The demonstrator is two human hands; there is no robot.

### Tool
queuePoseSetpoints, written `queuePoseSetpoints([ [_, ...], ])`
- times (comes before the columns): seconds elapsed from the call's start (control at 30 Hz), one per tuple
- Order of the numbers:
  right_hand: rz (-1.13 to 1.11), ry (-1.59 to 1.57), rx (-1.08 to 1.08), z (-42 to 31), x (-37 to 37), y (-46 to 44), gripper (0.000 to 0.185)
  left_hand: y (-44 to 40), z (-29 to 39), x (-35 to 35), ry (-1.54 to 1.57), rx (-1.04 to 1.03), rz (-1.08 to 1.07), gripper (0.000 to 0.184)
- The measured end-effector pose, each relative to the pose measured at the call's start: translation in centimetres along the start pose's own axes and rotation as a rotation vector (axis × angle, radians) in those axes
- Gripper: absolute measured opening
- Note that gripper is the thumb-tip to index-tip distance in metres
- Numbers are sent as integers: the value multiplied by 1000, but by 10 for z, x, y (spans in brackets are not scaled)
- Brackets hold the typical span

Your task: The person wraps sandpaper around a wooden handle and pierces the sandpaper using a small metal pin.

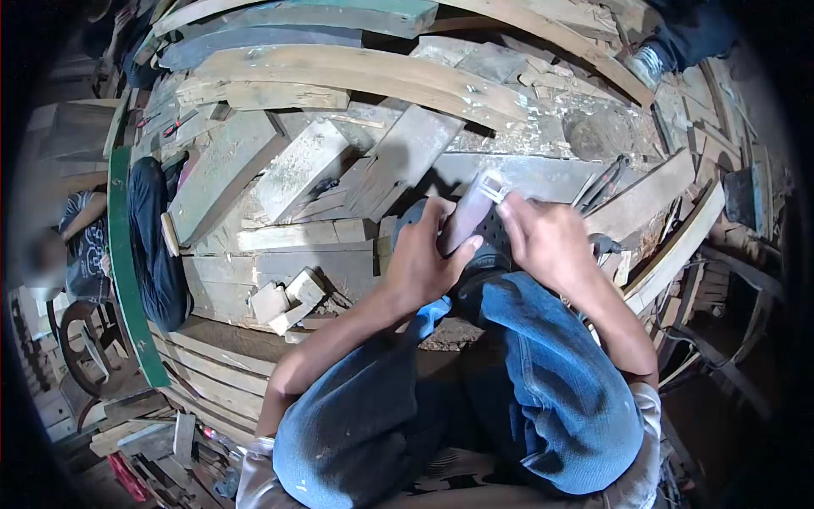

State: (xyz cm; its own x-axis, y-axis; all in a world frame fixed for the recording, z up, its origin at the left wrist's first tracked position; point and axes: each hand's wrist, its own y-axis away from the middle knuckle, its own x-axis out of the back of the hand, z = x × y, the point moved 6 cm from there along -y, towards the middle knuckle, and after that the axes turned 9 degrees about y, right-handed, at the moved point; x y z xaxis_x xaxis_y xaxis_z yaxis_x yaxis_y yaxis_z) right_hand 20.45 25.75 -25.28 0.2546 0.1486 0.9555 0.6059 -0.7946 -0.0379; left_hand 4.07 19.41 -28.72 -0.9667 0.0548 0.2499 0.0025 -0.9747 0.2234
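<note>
My left hand (428, 254) is closed around a pale grey-lilac bar (465, 222), held tilted above my dark clog (494, 233). A small shiny metal piece (491, 187) with a squarish outline lies at the bar's upper end. My right hand (547, 236) pinches at that metal piece, its fingertips at the right edge of it. The exact kind of bar and metal piece cannot be made out. Both forearms rest over my knees in blue jeans (560, 373).
Thick wooden planks (229, 170) and a long curved board (339, 72) lie ahead. Several thin dark tools (604, 182) lie to the right, near a round stump (598, 134). A green-edged board (131, 271) stands at left, with another person (85, 229) beyond it.
</note>
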Motion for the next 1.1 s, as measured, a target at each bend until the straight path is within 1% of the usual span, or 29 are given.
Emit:
queuePoseSetpoints([
  [0.03, -13, -14, 44, -10, 0, 3, 15, 0, -4, -1, 35, -5, 0, 40],
  [0.07, -73, -45, -17, -8, 0, 2, 12, 0, -8, 0, 3, -15, -29, 38],
  [0.1, -17, -52, -45, 0, -2, -3, 13, -1, -6, 1, 3, -17, -34, 38],
  [0.17, 2, -48, -97, 7, -2, -2, 13, -1, -6, -3, 125, 102, -91, 34],
  [0.2, 1, -34, -32, 0, -1, 1, 13, 0, -4, -3, 104, 59, -77, 33],
  [0.23, 0, -22, 32, -8, 0, 6, 13, 0, -3, -2, 101, 59, -79, 33],
  [0.27, -35, -60, 24, -3, -5, 4, 13, -1, -3, -2, 125, 97, -87, 33],
  [0.3, 10, -53, -25, 5, -2, -1, 13, 0, -5, -3, 150, 137, -95, 34],
  [0.33, 6, -28, -54, 6, -1, 2, 13, 1, -6, -4, 151, 142, -98, 34],
  [0.4, 8, 1, -80, 8, 3, 2, 13, 0, -6, -4, 124, 105, -103, 34],
  [0.47, -79, -8, 7, 1, -3, 8, 13, -2, -12, -4, 112, 117, -110, 34],
  [0.5, 27, -16, -32, 8, 0, 4, 13, -2, -14, -5, 104, 132, -113, 34],
  [0.6, 22, -5, -43, 8, -1, 6, 14, 0, -6, -4, 74, 101, -79, 35],
  [0.67, 38, 3, 53, 2, -3, 8, 15, -2, -3, -1, 53, 91, -80, 35],
  [0.7, 36, 4, 52, 0, -2, 9, 15, -2, -3, -1, 37, 84, -79, 35],
  [0.77, -66, -24, 19, -2, -4, 9, 16, -1, -4, -2, 59, 95, -65, 36],
  [0.8, -71, 24, 35, -4, -6, 10, 14, 0, -5, -1, 81, 106, -54, 36],
  [0.83, -69, 27, 33, -1, -5, 8, 14, -1, -4, -1, 81, 103, -55, 36],
  [0.9, 26, 36, -25, 9, 1, 2, 13, -2, -3, -1, 76, 111, -67, 37],
  [0.93, 27, -21, -12, 3, 0, 4, 14, 0, -2, -1, 95, 133, -75, 38],
  [0.97, -31, -20, 34, -4, -3, 10, 15, -1, -2, 0, 92, 131, -74, 38],
  [1.03, 4, 31, 54, 1, -2, 3, 15, 0, -5, 0, 110, 155, -70, 38],
  [1.07, -65, 1, -42, 11, -3, 1, 15, -1, -3, -1, 149, 108, -70, 39],
  [1.1, -9, 33, -36, 10, -2, 2, 17, 0, -1, -1, 151, 110, -69, 39],
])
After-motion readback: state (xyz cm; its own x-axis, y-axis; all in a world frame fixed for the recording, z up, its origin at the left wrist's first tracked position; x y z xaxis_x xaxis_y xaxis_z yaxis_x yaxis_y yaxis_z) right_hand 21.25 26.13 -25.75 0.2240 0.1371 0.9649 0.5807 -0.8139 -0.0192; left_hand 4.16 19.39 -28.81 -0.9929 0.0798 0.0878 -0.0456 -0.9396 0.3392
